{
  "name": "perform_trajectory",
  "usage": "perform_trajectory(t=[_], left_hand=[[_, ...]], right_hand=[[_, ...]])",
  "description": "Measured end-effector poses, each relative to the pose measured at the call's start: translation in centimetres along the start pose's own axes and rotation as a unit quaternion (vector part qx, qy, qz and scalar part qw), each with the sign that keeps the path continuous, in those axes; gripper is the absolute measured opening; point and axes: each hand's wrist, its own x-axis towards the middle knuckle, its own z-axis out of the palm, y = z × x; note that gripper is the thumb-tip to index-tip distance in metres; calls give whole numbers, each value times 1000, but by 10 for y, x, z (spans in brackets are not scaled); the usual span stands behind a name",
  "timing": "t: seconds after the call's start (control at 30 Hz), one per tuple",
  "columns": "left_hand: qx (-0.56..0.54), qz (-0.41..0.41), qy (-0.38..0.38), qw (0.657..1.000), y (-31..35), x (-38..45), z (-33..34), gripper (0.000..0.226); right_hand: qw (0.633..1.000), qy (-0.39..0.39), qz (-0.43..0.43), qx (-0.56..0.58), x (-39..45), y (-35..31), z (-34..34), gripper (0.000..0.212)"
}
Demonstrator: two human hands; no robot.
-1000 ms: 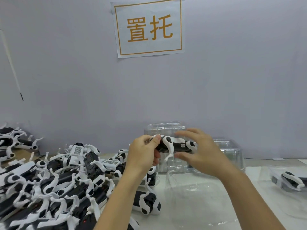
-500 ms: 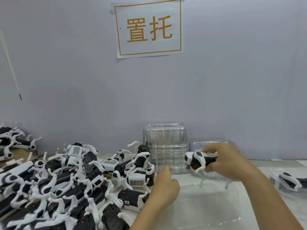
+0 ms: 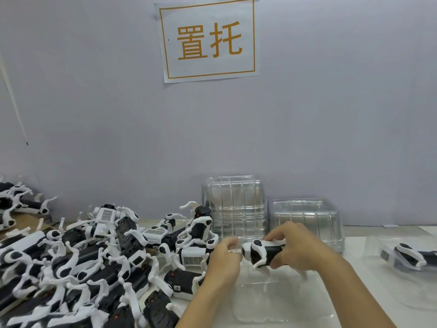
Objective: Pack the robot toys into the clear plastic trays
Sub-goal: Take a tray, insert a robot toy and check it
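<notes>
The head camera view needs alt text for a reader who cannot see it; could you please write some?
A person's right hand grips a black-and-white robot toy above a clear plastic tray, the left hand at the toy's front. More toys are heaped at left; stacked trays stand behind.

left hand [image 3: 223,261]: fingers curled (contents unclear) | right hand [image 3: 296,248]: gripping, thumb under

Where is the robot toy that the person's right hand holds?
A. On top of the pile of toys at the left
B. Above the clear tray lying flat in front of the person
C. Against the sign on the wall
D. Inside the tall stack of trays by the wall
B: the right hand grips the robot toy above the flat clear tray, apart from the pile.
</notes>
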Motion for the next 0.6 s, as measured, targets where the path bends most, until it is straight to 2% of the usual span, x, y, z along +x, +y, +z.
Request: perform_trajectory(t=[0.17,0.33,0.43,0.6], left_hand=[[-21,-6,26,999,0,1,-2,38],[-73,-6,29,997,0,1,1,18],[-81,-18,35,996,-1,3,2,24],[-64,-32,33,997,-5,9,-1,29]], right_hand=[[999,-7,-36,17,2,-6,18,33],[998,-7,-45,45,3,-4,20,30],[998,4,-51,43,3,-5,24,27],[998,43,-42,-23,4,-12,33,21]])
